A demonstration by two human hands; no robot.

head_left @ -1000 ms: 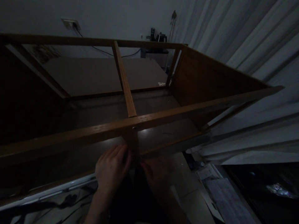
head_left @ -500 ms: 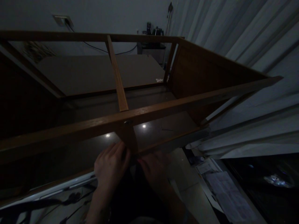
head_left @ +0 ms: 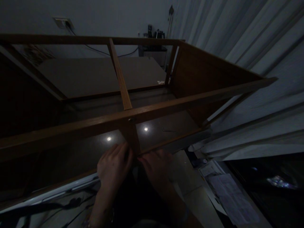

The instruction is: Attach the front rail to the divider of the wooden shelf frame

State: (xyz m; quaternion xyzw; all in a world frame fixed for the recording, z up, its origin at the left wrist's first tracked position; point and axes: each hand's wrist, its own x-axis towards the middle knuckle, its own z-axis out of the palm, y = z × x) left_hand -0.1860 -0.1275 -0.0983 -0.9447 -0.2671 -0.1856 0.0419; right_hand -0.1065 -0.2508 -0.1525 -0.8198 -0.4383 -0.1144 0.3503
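Two bare hands meet at the low end of a wooden upright (head_left: 131,136), which stands near seven o'clock beneath the front rail (head_left: 190,103) of a large wooden frame (head_left: 122,84). The left hand (head_left: 114,163), toward half past seven, has its fingers curled narrow at the upright's left edge; whether they grip it cannot be told. The right hand (head_left: 155,166), at six, is bent with its fingertips drawn close to the upright's foot; what lies between them is hidden. A round metal fitting (head_left: 131,119) sits in the rail just above the upright. At four o'clock a thin L-shaped rod (head_left: 168,130) lies on the frame's base panel (head_left: 153,139).

Near half past twelve, a white sticker (head_left: 161,82) marks the back panel's lower corner, its print too small to read. Papers (head_left: 230,196) between four and five o'clock carry faint print, too dim to make out.
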